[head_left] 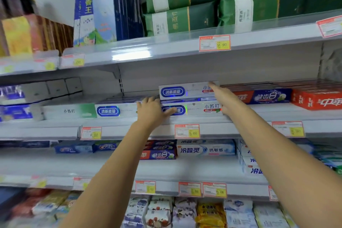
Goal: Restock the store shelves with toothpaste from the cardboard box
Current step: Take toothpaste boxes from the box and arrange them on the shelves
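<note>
Two white toothpaste boxes with blue oval logos lie stacked on the middle shelf (240,128): an upper box (187,90) on a lower box (198,110). My left hand (151,113) is at their left end, fingertips touching the upper box's end and thumb lying across the lower box's logo. My right hand (222,98) lies flat against the stack's right end, its index finger stretched up to the upper box's top right corner. Neither hand is curled round a box. The cardboard box is out of view.
More white toothpaste boxes (114,111) lie left of the stack, blue and red ones (318,100) to its right. Green packs (181,18) fill the shelf above. The shelf below holds further toothpaste (205,150); bagged goods (211,213) sit lowest. Price tags (187,131) line the shelf edges.
</note>
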Available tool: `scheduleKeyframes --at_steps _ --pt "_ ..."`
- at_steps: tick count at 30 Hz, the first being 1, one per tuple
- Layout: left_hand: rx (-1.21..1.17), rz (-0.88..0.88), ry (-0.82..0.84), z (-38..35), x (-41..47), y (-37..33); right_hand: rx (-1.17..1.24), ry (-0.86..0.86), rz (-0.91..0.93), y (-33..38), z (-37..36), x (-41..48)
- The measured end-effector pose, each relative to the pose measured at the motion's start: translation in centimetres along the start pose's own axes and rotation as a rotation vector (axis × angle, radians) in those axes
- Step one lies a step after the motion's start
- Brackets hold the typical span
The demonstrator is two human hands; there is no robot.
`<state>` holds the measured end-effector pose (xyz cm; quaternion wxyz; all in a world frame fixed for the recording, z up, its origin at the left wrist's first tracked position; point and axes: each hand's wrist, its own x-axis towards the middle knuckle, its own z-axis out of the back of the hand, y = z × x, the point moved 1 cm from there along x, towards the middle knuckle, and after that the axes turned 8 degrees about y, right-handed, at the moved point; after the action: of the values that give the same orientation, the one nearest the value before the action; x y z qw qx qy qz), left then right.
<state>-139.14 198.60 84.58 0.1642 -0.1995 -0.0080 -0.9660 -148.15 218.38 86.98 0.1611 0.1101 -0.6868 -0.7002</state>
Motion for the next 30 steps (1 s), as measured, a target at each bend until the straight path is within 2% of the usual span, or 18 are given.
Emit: scheduleKeyframes --at_steps 4,8,11,14,18,23,30 --pt "-0.032 -0.022 0.048 0.1 0.8 0.5 0.006 -0.018 -0.052 -0.2 0.6 0.2" --pt "-0.061 -0.051 0.067 0.5 1.6 0.5 -0.092 -0.018 0.049 -0.6 1.0 1.4" --pt "-0.073 -0.049 0.095 1.0 1.7 0.6 -0.06 -0.038 -0.011 -0.5 0.8 1.1" --pt "0.013 -0.041 0.293 2.2 2.2 1.0 0.001 -0.07 -0.077 0.1 0.8 0.6" --pt "-0.055 -0.055 0.518 3.1 3.5 1.3 -0.012 -0.145 -0.072 1.0 1.1 1.0" --pt "-0.036 -0.077 0.543 2.6 4.6 1.3 -0.062 -0.2 -0.068 1.0 2.0 1.6" --pt "-0.012 -0.102 0.523 2.0 4.8 1.2 0.12 -0.122 -0.042 -0.5 1.6 2.1"
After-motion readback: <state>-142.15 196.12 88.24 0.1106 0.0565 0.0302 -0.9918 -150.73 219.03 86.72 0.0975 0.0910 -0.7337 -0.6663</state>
